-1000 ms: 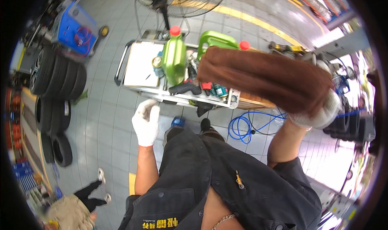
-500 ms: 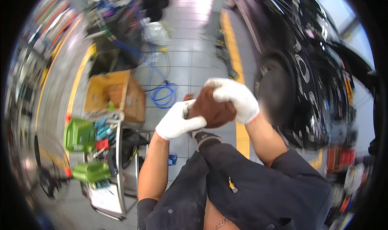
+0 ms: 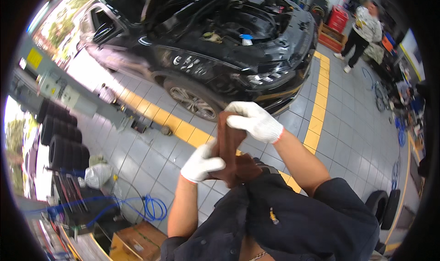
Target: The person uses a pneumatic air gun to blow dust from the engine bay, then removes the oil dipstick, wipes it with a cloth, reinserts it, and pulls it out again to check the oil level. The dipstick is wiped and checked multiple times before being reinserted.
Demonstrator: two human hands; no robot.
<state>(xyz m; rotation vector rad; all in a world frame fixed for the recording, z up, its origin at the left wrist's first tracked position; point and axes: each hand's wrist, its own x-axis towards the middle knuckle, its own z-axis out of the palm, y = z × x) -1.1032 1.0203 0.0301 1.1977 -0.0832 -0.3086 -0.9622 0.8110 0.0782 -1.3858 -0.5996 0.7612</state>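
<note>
I had the brown cloth (image 3: 222, 144) in both hands, up in front of my dark jacket (image 3: 307, 210), with nothing under it but the floor (image 3: 156, 164). My white-gloved left hand (image 3: 201, 163) gripped it low on the left side, thumb lying across the front and the other fingers mostly hidden behind. My white-gloved right hand (image 3: 257, 122) pinched its upper end, fingers bent over the top and thumb pressed to the near face. By its folds I judged it light, soft and limp, not fragile and hardly slippery against knitted gloves; the safest hold seemed a broad one on the gathered layers, one hand at each end, since a loose corner would just droop. Its long axis ran roughly away from me, the upper end pointing toward the black car (image 3: 215, 70), just right of the front wheel (image 3: 192, 101) as I looked, and well apart from it. The lower end hung near my jacket, a loose flap spreading to the right. Beyond, a blue-and-white bottle (image 3: 246, 40) stood by the near edge of the car's open engine bay (image 3: 259, 24)
</note>
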